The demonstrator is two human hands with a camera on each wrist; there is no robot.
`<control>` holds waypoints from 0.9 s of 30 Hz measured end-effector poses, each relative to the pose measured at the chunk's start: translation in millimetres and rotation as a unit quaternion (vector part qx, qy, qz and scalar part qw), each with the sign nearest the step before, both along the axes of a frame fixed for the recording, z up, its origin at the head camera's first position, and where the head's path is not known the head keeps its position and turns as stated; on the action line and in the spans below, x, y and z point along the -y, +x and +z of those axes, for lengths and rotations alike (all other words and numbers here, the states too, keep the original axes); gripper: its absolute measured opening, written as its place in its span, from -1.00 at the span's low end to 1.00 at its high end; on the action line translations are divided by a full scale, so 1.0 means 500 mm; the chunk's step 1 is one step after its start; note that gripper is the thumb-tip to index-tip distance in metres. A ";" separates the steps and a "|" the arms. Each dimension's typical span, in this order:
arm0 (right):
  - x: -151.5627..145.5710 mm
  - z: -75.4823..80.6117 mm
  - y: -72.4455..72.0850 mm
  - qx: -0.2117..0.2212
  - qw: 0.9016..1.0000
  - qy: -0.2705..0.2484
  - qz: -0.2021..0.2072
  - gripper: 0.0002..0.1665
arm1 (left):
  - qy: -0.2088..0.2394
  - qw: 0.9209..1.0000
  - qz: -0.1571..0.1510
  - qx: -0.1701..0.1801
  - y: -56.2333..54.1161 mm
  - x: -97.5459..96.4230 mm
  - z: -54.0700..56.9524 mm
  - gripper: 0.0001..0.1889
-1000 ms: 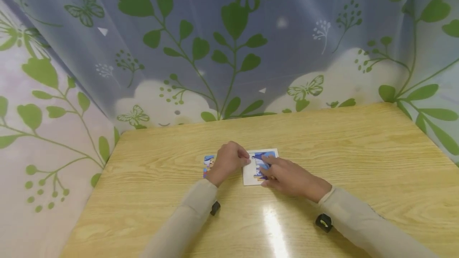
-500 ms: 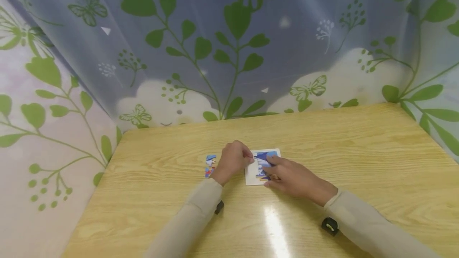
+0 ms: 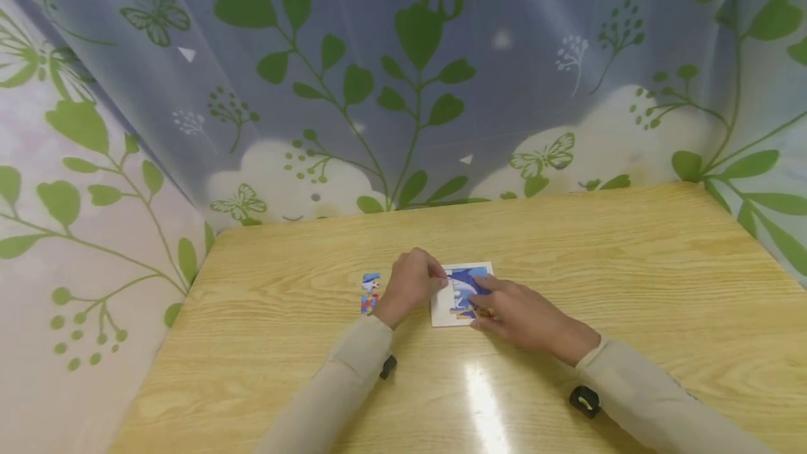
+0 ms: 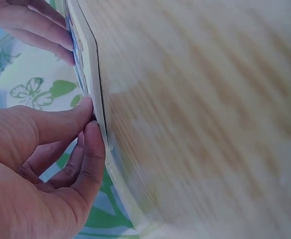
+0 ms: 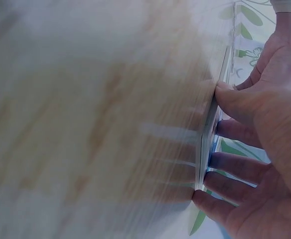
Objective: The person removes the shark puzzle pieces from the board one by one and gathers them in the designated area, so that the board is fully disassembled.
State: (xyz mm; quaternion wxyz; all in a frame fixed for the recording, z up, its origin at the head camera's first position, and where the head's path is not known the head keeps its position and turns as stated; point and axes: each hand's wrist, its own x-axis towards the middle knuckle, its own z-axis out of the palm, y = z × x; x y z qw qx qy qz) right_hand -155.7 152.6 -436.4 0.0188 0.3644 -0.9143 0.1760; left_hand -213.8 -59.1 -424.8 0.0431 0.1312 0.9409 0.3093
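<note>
A white-framed jigsaw puzzle board [image 3: 442, 314] lies on the table, with a blue whale picture filling its right part and bare white at its left. My left hand [image 3: 410, 287] is over the board's left side, thumb and forefinger pinching a small puzzle piece [image 4: 93, 117], mostly hidden between the tips. My right hand [image 3: 526, 314] lies over the board's right side. In the right wrist view its fingers [image 5: 235, 167] are spread, touching the picture and the board's edge, with the thumb at the near edge. Loose puzzle pieces [image 3: 370, 284] lie left of the board, partly behind the left wrist.
The wood-grain table [image 3: 599, 251] extends around the board on all sides. A curtain [image 3: 340, 111] printed with leaves and butterflies hangs along its back edge, and a similar one runs down the left. Black wrist devices [image 3: 585, 401] sit under both sleeves.
My right hand has slid slightly right and toward me, uncovering more of the whale picture. The left hand has shifted slightly right in view, still pinching at the board's upper left.
</note>
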 end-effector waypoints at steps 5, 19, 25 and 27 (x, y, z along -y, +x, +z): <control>0.001 0.001 0.001 -0.001 1.000 0.001 -0.002 -0.51 | 0.008 1.000 0.010 0.003 0.001 -0.003 0.000 -0.96; 0.003 0.001 0.003 -0.009 1.000 0.004 0.001 -0.54 | 0.031 0.999 0.021 0.025 -0.003 -0.010 -0.004 -0.96; 0.003 0.000 0.004 -0.013 1.000 0.004 -0.005 -0.53 | 0.036 0.999 0.028 0.030 -0.002 -0.012 -0.002 -0.96; 0.003 0.000 0.004 -0.012 1.000 0.004 -0.006 -0.53 | 0.039 0.998 0.032 0.032 -0.002 -0.012 -0.001 -0.96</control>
